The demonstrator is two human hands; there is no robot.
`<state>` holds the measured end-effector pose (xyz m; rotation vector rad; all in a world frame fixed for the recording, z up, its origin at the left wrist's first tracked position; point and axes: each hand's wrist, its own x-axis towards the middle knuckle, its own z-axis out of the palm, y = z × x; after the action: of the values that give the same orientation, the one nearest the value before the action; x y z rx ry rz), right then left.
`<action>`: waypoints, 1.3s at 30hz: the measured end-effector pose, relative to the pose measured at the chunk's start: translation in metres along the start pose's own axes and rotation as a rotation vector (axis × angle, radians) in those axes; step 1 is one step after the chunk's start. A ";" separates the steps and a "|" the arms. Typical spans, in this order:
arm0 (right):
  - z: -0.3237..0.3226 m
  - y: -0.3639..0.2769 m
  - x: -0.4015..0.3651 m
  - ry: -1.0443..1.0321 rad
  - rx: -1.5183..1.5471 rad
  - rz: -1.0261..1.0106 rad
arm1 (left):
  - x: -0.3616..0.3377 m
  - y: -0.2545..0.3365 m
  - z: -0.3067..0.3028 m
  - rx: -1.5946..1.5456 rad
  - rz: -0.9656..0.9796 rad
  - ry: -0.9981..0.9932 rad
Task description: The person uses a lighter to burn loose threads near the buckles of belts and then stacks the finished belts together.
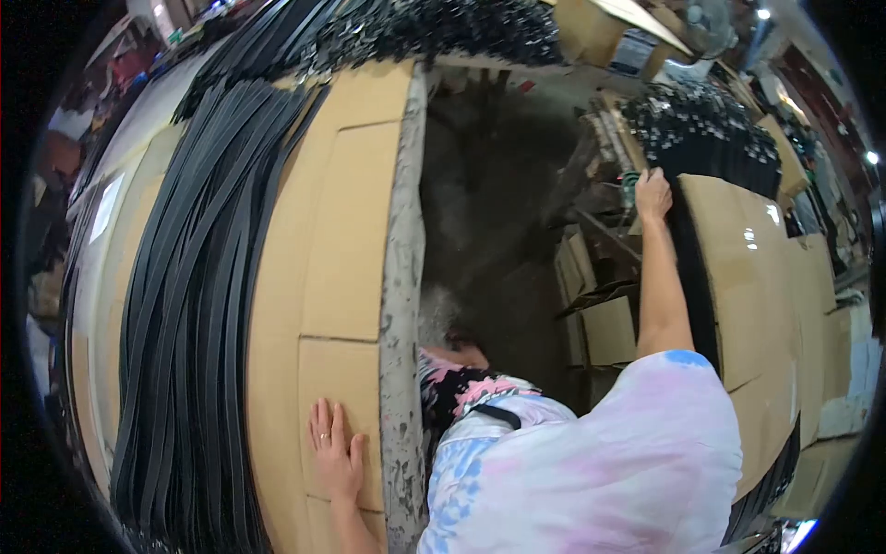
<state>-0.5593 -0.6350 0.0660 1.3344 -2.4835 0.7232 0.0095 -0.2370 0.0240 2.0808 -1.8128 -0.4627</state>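
My left hand [339, 462] lies flat, its fingers spread, on the brown cardboard [346, 268] covering the left-hand table. Beside that cardboard runs a long bundle of black strips [198, 305]. My right arm reaches forward, and my right hand [653, 194] is closed at the near-left edge of a second stack of black strips [715, 138]. What its fingers hold is too small to make out. A green item [630, 181] is just left of it. Another cardboard sheet [748, 268] covers part of the right-hand stack.
A worn grey edge [402, 277] borders the left table. Between the two work surfaces is a dark floor [489, 203]. Folded cardboard pieces [607, 331] stand low beside the right stack. More black strips [434, 37] lie at the far end, near an open carton [591, 37].
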 end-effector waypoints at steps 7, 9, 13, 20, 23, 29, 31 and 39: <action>0.030 -0.106 -0.048 -0.103 0.528 -0.738 | 0.002 0.000 -0.002 0.053 -0.028 0.025; 0.057 -0.127 -0.068 -0.222 0.602 -0.864 | -0.001 -0.006 0.003 0.040 -0.114 0.124; 0.121 -0.100 -0.155 -1.114 -0.002 -0.990 | -0.002 -0.004 0.007 0.020 -0.296 0.201; 0.080 0.137 -0.357 -2.424 -0.312 -0.260 | 0.003 -0.010 0.009 0.017 -0.442 0.274; 0.053 0.169 -0.386 -2.384 -0.226 -0.083 | 0.004 -0.002 0.006 0.070 -0.462 0.217; 0.040 0.176 -0.360 -2.258 -0.129 0.064 | 0.017 0.004 0.002 0.115 -0.475 0.192; 0.043 0.175 -0.340 -2.229 -0.127 0.091 | 0.014 0.007 0.001 0.139 -0.507 0.163; 0.067 0.175 -0.271 -2.146 -0.116 0.121 | 0.013 -0.003 0.005 0.262 -0.502 0.126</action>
<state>-0.5508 -0.3949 -0.1600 2.4357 -3.3977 -2.0035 0.0116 -0.2502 0.0176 2.6875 -1.3267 -0.2117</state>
